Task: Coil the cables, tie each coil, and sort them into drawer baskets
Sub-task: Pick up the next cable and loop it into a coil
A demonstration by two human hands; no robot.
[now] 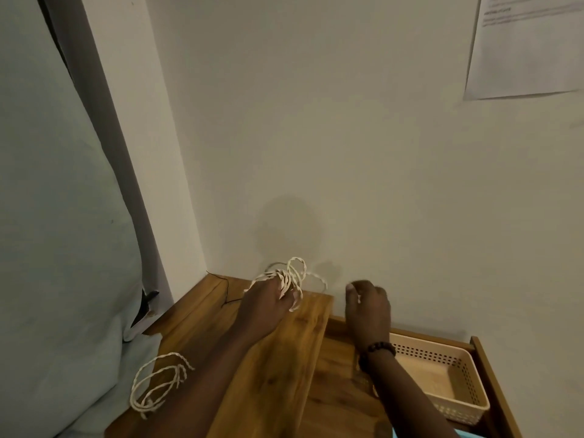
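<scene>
White cable [289,278] loops sit gripped in my left hand [268,300]; right hand [366,306] pinches its end. Slack grip risks loops unravelling before tying.

I see a cream-white twisted cable [292,278] with a spiral rope pattern, looped near the middle of the frame. A second coil [158,382] of the same cream twist sits at the lower left on pale blue-grey fabric [57,248]. The wooden surface [271,368] is warm honey brown with darker streaked grain. At the lower right I make out a peach-beige basket [448,358] whose walls carry a regular grid of small holes. A bracelet [376,354] of dark brown, nearly black beads rings the wrist there. The wall [347,137] reads plain off-white, and the paper sheet [524,49] at the upper right is white with faint grey print.
</scene>
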